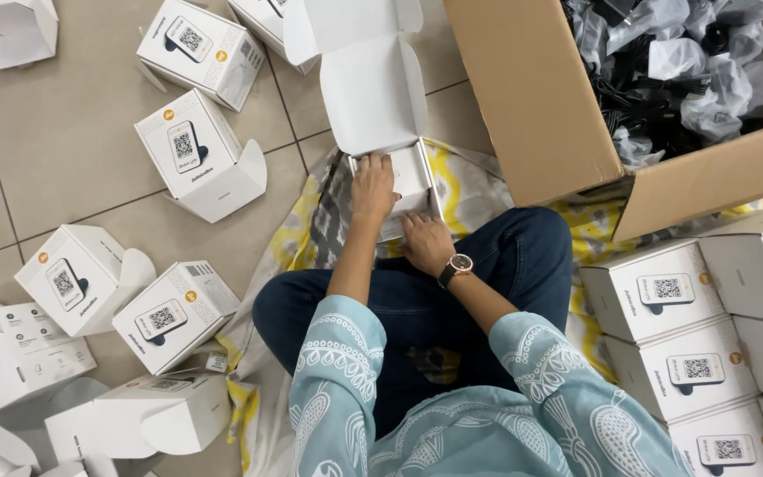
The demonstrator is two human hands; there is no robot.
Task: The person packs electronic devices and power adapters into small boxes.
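You're pinning the open white cardboard box under your flat left hand, your right hand gripping its near edge.

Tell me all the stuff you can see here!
Open white cardboard box: one, white, under both hands, lid flaps up.
Small white printed cartons: about six, white, scattered on the tiled floor at left.
Stacked white cartons: several, white, at right.
Big brown cardboard box: one, brown, top right, holding black items in clear plastic bags.
Yellow-and-grey patterned cloth: one, under the person.
Wristwatch: one, dark, right wrist.
Left hand: on the open box.
Right hand: at its near edge.
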